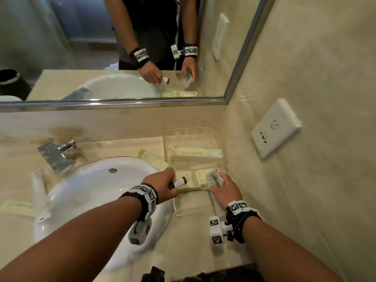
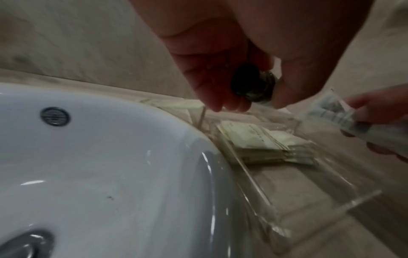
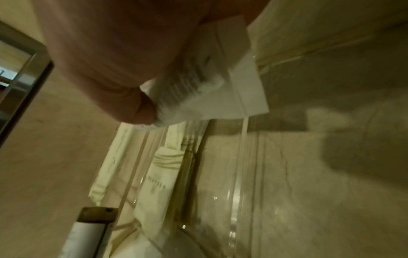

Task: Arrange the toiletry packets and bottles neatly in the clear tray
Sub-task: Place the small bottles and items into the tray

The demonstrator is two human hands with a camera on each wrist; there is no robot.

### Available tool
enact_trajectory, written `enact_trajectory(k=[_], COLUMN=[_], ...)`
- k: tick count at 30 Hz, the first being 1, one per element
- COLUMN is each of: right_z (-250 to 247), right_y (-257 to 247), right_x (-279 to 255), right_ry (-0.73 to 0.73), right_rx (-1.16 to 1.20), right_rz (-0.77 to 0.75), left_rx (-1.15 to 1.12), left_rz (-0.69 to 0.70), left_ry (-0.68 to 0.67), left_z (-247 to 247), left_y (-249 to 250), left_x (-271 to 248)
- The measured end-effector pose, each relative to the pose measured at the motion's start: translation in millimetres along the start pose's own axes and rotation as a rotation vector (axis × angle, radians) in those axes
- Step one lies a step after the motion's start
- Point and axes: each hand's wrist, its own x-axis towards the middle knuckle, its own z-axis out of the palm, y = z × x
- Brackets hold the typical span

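Observation:
The clear tray (image 1: 221, 165) sits on the counter to the right of the sink, against the side wall. In it lie a long cream tube (image 1: 195, 152) at the back and a stack of cream packets (image 1: 198, 177) (image 2: 253, 139) in the middle. My left hand (image 1: 173, 180) (image 2: 251, 103) grips a small white bottle (image 1: 180, 182) with a dark cap (image 2: 247, 82) over the tray's left edge. Just above the stack, my right hand (image 1: 217, 180) (image 3: 141, 104) pinches a clear printed packet (image 1: 213, 177) (image 3: 198, 90). The near part of the tray (image 2: 253, 185) holds nothing.
Left of the tray is the white sink (image 1: 101, 180), with a chrome faucet (image 1: 59, 153) behind it. One cream packet (image 1: 152, 157) lies between sink and tray, another (image 1: 16, 206) at the far left. A white wall socket plate (image 1: 274, 129) sits on the right wall.

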Motion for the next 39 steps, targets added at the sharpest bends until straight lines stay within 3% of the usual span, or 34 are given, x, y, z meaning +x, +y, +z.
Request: enact_trajectory(k=[6,14,21,30,34,39], right_z=[-15,-9,-8,-8,-7,-7], right_y=[23,25,19,27,26,23], right_x=[4,21,26,29,30,29], right_ry=[0.099,0.082,0.078,0.107,0.107,0.105], right_rx=[-0.049,-0.089,-0.069,-0.002,0.037,0.109], right_rz=[0.072,0.145,0.14,0.158,0.154,0.148], left_rx=[0.214,0.42,0.481,0.523,0.448,0.109], left_rz=[0.14,0.258,0.315,0.281,0.279,0.214], left_ry=[-0.072,-0.221,-0.299,-0.348,-0.281,-0.18], left_z=[19,43,54,55,54,40], left_y=[30,42,46,41,46,73], left_x=[24,46,51,56,56,78])
